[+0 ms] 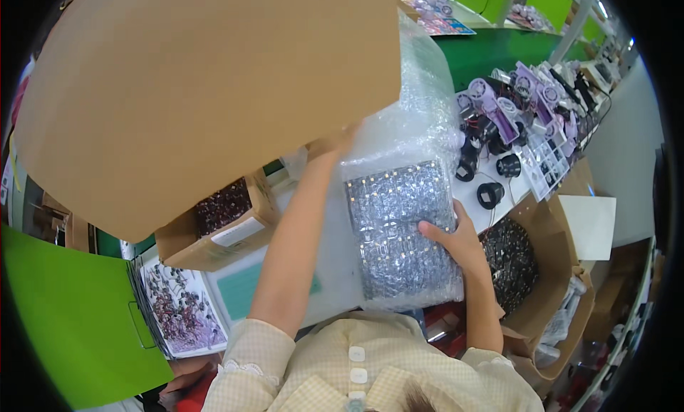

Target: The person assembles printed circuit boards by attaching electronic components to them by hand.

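A large brown cardboard sheet point(214, 91) rises over the upper left, close to the camera. My left hand point(333, 140) is at its lower edge and appears closed on it, though blur and the sheet hide most of the fingers. Below and to the right lies a flat pack in bubble wrap point(406, 234), with a dark panel dotted with small pale squares showing through. My right hand point(459, 241) grips the pack's right side, thumb on top and fingers along the edge. More clear bubble wrap point(417, 127) spreads behind it on the white worktop.
An open carton point(260, 219) of small dark parts stands left, beside a green sheet point(239, 291) and a white tray point(217, 333) of wired pieces. At right are purple and black fan parts point(499, 112) and a carton point(559, 269) holding black pieces. A green panel point(64, 319) borders the left.
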Tool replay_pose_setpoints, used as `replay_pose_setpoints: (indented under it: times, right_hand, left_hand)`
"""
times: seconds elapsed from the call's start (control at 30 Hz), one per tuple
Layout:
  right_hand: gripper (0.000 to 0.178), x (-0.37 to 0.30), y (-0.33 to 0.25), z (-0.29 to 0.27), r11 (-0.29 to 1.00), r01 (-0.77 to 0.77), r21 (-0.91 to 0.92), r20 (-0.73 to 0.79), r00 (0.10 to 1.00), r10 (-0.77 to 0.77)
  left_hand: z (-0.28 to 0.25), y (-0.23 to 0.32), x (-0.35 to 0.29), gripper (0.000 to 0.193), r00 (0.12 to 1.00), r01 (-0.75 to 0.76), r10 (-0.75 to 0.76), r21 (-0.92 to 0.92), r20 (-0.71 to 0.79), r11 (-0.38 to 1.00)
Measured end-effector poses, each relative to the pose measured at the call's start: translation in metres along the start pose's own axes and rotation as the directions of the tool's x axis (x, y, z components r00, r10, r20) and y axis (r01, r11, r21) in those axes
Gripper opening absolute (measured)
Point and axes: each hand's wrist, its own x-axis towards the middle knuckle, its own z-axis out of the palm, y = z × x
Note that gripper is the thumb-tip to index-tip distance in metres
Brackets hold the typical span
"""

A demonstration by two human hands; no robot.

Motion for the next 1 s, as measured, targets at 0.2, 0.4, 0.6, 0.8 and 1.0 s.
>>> replay_pose_setpoints:
  times: [0.2, 0.4, 0.6, 0.8, 1.0]
  right_hand:
    - [0.068, -0.005, 0.003, -0.020, 0.976, -0.124, 0.180, 0.096, 0.989, 0.108]
    - [0.083, 0.023, -0.055, -0.082, 0.998, 0.033, 0.060, -0.001, 0.999, -0.033]
    - [0.085, 0.137, -0.174, -0.092, 0.840, 0.469, -0.272, 0.551, 0.792, -0.264]
    - [0.099, 0.228, -0.265, -0.040, 0.385, 0.846, -0.369, 0.864, 0.465, -0.193]
    - [0.085, 0.309, -0.282, 0.001, 0.495, 0.810, -0.315, 0.919, 0.390, -0.052]
  left_hand:
    - [0.009, 0.000, 0.006, 0.088, 0.980, 0.170, -0.188, 0.230, 0.058, 0.958]
    - [-0.026, 0.013, -0.018, 0.071, 0.999, -0.031, 0.033, -0.045, 0.032, 0.999]
    - [-0.050, 0.051, -0.120, 0.058, 0.925, 0.367, 0.230, -0.872, 0.303, -0.325]
    - [-0.063, 0.052, -0.071, 0.096, 0.985, -0.168, 0.009, -0.953, -0.171, 0.251]
    - [-0.121, 0.058, 0.031, 0.084, 0.917, -0.125, -0.219, -0.763, -0.332, 0.634]
